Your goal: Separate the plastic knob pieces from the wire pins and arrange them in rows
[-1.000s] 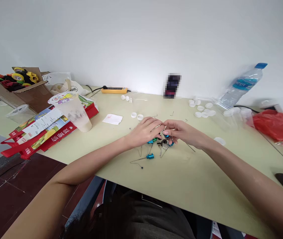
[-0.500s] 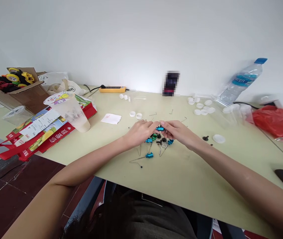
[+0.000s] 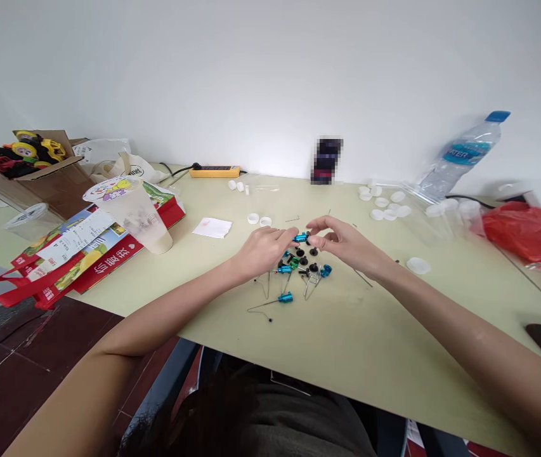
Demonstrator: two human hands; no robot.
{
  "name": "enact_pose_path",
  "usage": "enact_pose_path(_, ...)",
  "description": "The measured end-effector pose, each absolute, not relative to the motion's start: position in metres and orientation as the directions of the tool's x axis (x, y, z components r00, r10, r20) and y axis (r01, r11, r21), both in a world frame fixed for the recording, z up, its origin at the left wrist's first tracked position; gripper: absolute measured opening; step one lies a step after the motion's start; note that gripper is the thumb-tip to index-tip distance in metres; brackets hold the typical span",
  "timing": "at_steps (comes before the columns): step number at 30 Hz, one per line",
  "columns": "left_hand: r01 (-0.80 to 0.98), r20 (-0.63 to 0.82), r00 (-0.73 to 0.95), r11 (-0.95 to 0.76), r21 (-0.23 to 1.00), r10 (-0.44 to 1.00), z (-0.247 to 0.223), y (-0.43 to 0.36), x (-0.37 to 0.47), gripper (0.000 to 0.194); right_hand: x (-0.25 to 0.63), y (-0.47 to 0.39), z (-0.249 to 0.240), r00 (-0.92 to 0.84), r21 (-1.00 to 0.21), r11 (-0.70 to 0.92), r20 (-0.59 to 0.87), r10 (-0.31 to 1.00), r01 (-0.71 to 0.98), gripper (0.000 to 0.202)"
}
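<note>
My left hand (image 3: 263,251) is closed on a small blue metal cylinder (image 3: 301,237), gripped near its left end. At the cylinder's right end, the thumb and forefinger of my right hand (image 3: 344,244) are around a dark round knob (image 3: 308,235), partly hidden by the fingers. Beneath both hands lie several black flat-headed knobs (image 3: 314,251), a green metal piece (image 3: 295,262) and more blue cylinders (image 3: 284,270). Nearer me is a blue cylinder with a bent wire (image 3: 286,297). A thin rod (image 3: 363,278) shows below my right hand; I cannot tell whether it is held.
White round caps (image 3: 384,214) lie at the back right, near a tilted water bottle (image 3: 465,158) and a red plastic bag (image 3: 529,235). A plastic cup (image 3: 134,216), a red carrier bag (image 3: 103,260) and a cardboard box (image 3: 56,181) stand left. A yellow power strip (image 3: 215,171) lies by the wall.
My hands have lifted slightly away from me with the blue cylinder. My right thumb and forefinger have spread wider at its end. More of the parts underneath now show.
</note>
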State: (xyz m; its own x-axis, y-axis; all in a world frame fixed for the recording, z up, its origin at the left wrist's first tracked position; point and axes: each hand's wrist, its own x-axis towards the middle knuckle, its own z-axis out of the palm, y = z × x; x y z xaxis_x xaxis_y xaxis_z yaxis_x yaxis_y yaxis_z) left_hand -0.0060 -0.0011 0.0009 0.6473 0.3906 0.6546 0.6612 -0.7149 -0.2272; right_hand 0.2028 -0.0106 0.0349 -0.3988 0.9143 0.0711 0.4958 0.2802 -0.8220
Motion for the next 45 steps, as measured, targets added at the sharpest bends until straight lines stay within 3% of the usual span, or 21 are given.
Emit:
enact_pose_path(3,0.641,0.648,0.679,-0.709,-0.295,0.345,0.0015,-0.0018,-0.0056,0.019,0.2027,-0.0124,0.0382,-0.481,-0.830,0.280,0.017,0.876,0.481,0.045)
enact_pose_path(5,0.644,0.651,0.682,-0.696,-0.317,0.334,0.0014,-0.0012,-0.0060,0.019,0.2030,-0.0135,0.0405,-0.507,-0.846,0.298,0.038,0.861,0.443,0.036)
enact_pose_path(8,0.657,0.675,0.663,-0.684,-0.317,0.324,0.0020,0.0004,-0.0072,0.018,0.2057,-0.0120,0.0424,-0.443,-0.853,0.294,0.084,0.893,0.431,0.047)
enact_pose_path(10,0.654,0.686,0.661,-0.681,-0.329,0.304,0.0029,0.0007,-0.0073,0.016,0.2073,-0.0096,0.0416,-0.405,-0.844,0.275,0.076,0.911,0.460,0.043)
enact_pose_path(14,0.642,0.663,0.688,-0.674,-0.365,0.297,0.0045,-0.0005,-0.0068,0.015,0.2070,-0.0075,0.0377,-0.522,-0.853,0.272,-0.002,0.853,0.446,0.043)
enact_pose_path(17,0.651,0.646,0.693,-0.662,-0.371,0.319,0.0046,-0.0005,-0.0076,0.017,0.2068,-0.0087,0.0383,-0.538,-0.866,0.327,0.082,0.839,0.379,0.031)
enact_pose_path(19,0.656,0.643,0.693,-0.654,-0.376,0.325,0.0044,-0.0001,-0.0083,0.018,0.2074,-0.0093,0.0401,-0.485,-0.861,0.342,0.131,0.865,0.378,0.046)
enact_pose_path(20,0.657,0.640,0.695,-0.651,-0.380,0.327,0.0043,0.0000,-0.0085,0.018,0.2075,-0.0094,0.0407,-0.456,-0.858,0.328,0.127,0.881,0.395,0.049)
enact_pose_path(23,0.654,0.625,0.705,-0.648,-0.389,0.336,0.0041,-0.0003,-0.0082,0.019,0.2071,-0.0092,0.0406,-0.441,-0.839,0.262,0.031,0.897,0.476,0.036)
enact_pose_path(25,0.651,0.614,0.712,-0.648,-0.395,0.341,0.0040,-0.0005,-0.0079,0.020,0.2067,-0.0091,0.0398,-0.484,-0.832,0.265,-0.006,0.875,0.488,0.042)
enact_pose_path(28,0.658,0.617,0.708,-0.637,-0.401,0.343,0.0039,0.0000,-0.0080,0.019,0.2076,-0.0092,0.0400,-0.490,-0.843,0.315,0.071,0.869,0.436,0.034)
enact_pose_path(30,0.663,0.624,0.704,-0.630,-0.406,0.339,0.0036,0.0003,-0.0080,0.019,0.2086,-0.0089,0.0406,-0.448,-0.843,0.321,0.109,0.887,0.431,0.047)
enact_pose_path(35,0.650,0.622,0.714,-0.634,-0.418,0.322,0.0026,-0.0001,-0.0071,0.018,0.2087,-0.0077,0.0390,-0.456,-0.812,0.281,0.020,0.890,0.512,0.036)
enact_pose_path(37,0.650,0.625,0.712,-0.639,-0.412,0.320,0.0024,0.0002,-0.0071,0.017,0.2093,-0.0076,0.0394,-0.475,-0.811,0.322,0.063,0.878,0.488,0.032)
enact_pose_path(40,0.651,0.633,0.704,-0.649,-0.393,0.322,0.0022,0.0009,-0.0072,0.016,0.2109,-0.0071,0.0414,-0.423,-0.809,0.364,0.159,0.892,0.462,0.050)
enact_pose_path(45,0.653,0.611,0.709,-0.656,-0.378,0.353,0.0014,0.0001,-0.0068,0.019,0.2103,-0.0055,0.0391,-0.408,-0.784,0.262,0.012,0.913,0.563,0.039)
